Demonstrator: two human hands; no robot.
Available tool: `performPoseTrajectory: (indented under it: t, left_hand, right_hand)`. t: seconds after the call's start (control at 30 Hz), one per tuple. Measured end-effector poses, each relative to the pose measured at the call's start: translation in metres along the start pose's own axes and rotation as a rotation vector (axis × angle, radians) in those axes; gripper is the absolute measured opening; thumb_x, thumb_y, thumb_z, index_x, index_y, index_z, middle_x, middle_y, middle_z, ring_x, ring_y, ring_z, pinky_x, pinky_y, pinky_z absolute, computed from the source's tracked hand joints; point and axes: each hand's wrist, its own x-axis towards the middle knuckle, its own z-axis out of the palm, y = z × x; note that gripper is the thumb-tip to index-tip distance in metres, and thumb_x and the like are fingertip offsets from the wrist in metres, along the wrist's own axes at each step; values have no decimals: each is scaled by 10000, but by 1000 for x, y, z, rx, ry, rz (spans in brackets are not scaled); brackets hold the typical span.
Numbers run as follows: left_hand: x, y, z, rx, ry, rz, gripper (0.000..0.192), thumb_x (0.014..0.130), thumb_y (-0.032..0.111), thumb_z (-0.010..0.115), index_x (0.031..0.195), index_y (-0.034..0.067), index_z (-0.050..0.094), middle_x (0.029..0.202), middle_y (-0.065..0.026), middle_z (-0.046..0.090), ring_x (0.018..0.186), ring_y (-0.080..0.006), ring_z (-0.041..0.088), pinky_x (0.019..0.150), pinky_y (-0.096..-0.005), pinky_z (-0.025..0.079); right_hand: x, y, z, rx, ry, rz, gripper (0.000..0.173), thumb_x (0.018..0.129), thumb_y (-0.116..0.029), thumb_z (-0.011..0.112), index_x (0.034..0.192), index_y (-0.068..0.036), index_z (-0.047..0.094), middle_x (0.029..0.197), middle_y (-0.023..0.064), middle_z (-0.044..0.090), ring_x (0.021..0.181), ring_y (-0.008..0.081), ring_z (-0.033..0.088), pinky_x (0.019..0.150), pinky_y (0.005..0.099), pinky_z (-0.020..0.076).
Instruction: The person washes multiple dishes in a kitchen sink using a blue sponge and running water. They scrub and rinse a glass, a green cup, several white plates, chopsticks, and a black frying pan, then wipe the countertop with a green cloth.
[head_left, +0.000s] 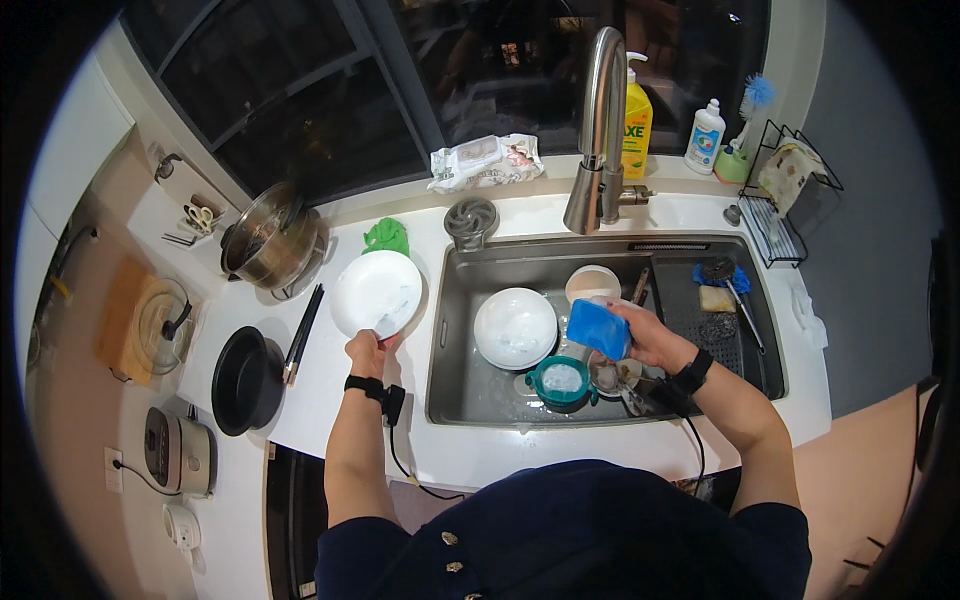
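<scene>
My left hand (367, 352) grips the near rim of a white plate (375, 292) over the counter left of the sink; suds streak its face. Over the sink basin (480, 409), my right hand (649, 334) holds a blue sponge (598, 328). Beneath and around the sponge lie several dishes. A soapy white plate (515, 326) sits at the left of the basin, on top of other dishware. Nearer me is a teal two-handled bowl (561, 381) with foam inside. A pale round bowl (592, 283) stands toward the back. Spoons (632, 399) lie partly hidden below my right wrist.
A steel faucet (596, 135) arches over the sink's back edge. A black pot (244, 381), black chopsticks (304, 334) and a steel pot (270, 236) occupy the left counter. A green cloth (387, 236) lies behind the held plate. Scrubbers (718, 327) rest on the right drainboard.
</scene>
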Motion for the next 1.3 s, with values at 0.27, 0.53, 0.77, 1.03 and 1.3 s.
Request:
performPoseTrajectory:
  t: [0.27,0.53,0.77,1.03,1.3]
  left_hand:
    - [-99,35,16,49,-455,18,437,720,-89,420,1131,-136,278,1090,-281,460,831,-424,607,621,-467,597]
    - [-198,11,44,175,-576,-68,524,740,-33,457,1207,-131,242,1087,-294,480,923,-394,592,653,-477,586]
    - [-254,-9,53,138,-642,-31,729,723,-64,457,1378,21,147,1080,-259,526,836,-358,630,575,-428,592]
    - [-285,-31,51,233,-811,0,707,731,-71,464,1394,80,267,1022,-165,585,806,-273,647,527,-328,590]
    - [-270,-16,45,172,-749,61,681,697,-70,445,1355,28,300,1084,-184,570,812,-293,651,559,-378,591]
  right_hand:
    - [8,2,11,108,85,-61,535,916,-344,442,1388,-144,290,1178,167,502,875,273,602,667,344,531]
    - [7,-16,35,-302,16,-398,579,762,-211,499,1314,-54,429,1190,134,485,967,203,497,812,285,413]
    - [11,14,65,-1351,-176,-764,446,751,-144,589,1190,-70,569,1221,159,492,1006,298,509,919,360,400]
    - [38,10,84,-1341,181,-924,467,772,-78,557,1236,-129,532,1346,153,390,1112,362,434,982,403,352]
    - [14,7,66,-1438,-306,-797,442,693,36,523,1095,-110,633,1292,192,450,1115,348,493,970,383,374]
